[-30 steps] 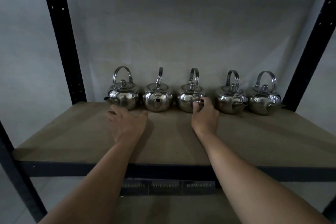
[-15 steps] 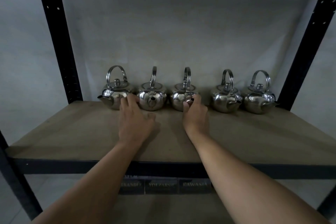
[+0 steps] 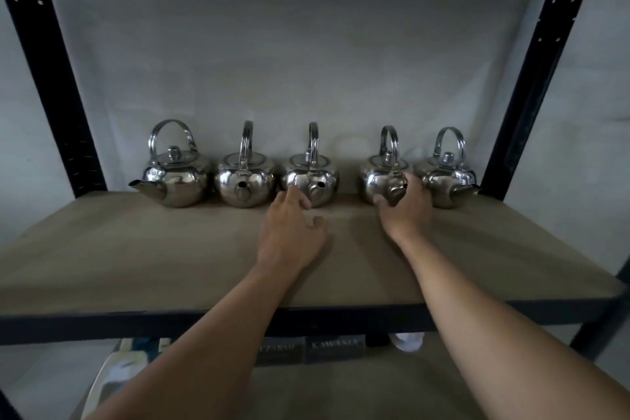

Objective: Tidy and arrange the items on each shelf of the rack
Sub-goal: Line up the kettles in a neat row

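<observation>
Kettles sit in a row at the far edge of the shelf [image 3: 170, 256]. Your right hand [image 3: 407, 206] grips the fourth kettle [image 3: 381, 181] by its spout; turn too hard and it bumps the fifth kettle [image 3: 443, 181]. Your left hand [image 3: 289, 235], fingers loose, touches the middle kettle [image 3: 310, 181]

Both bare forearms reach forward from the lower edge, palms down. The left hand [image 3: 289, 235] has its fingers stretched ahead and loosely spread, thumb out to the right. The right hand [image 3: 407, 206] lies further forward, its fingers curled, thumb to the left and wrist nearly straight.
</observation>
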